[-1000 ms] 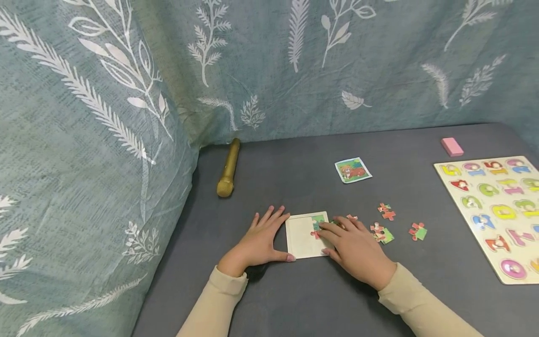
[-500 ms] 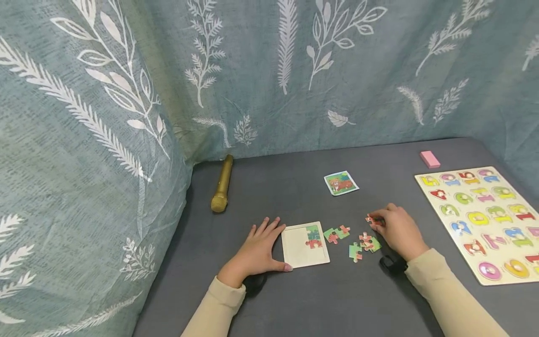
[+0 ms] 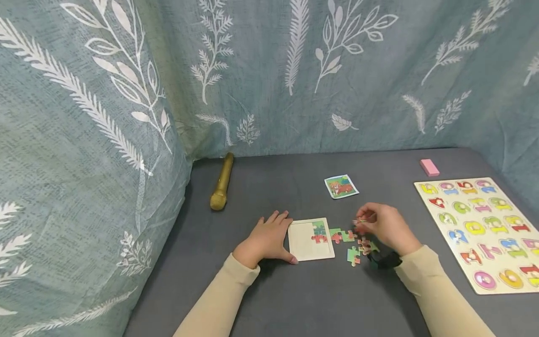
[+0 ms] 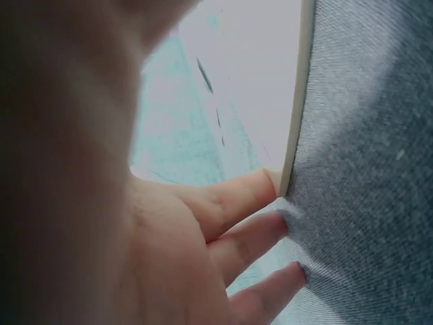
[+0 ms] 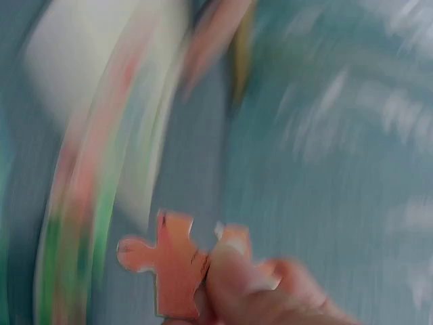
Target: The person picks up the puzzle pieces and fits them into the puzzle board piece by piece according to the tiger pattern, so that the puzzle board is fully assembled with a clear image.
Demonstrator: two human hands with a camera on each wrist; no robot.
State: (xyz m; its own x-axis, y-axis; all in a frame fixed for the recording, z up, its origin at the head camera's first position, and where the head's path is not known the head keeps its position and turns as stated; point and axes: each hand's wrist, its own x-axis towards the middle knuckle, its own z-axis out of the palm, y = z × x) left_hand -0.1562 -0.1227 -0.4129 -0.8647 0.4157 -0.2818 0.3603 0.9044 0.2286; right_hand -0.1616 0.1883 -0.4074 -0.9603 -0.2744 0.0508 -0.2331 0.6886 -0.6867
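My left hand (image 3: pixel 267 238) rests with spread fingers along the left side of a square cream puzzle tray (image 3: pixel 300 241). In the left wrist view, a fingertip touches the tray's edge at a corner. Joined green and red pieces lie in the tray's right part. My right hand (image 3: pixel 389 229) pinches an orange-red jigsaw piece (image 5: pixel 177 271) between thumb and fingers, raised over the loose pieces. Several loose jigsaw pieces (image 3: pixel 353 255) lie on the table right of the tray, some partly hidden by the right hand.
A small picture card (image 3: pixel 341 187) lies behind the tray. A gold microphone (image 3: pixel 222 182) is at the back left. At the right are a number-and-letter peg board (image 3: pixel 463 243) and a pink block (image 3: pixel 429 167). A leaf-patterned curtain (image 3: pixel 261 84) borders the table (image 3: pixel 294 299).
My right hand has gone from the tray to the loose pieces on the right, picked up a piece, and moved slightly back left with it. My left hand stays at the tray.
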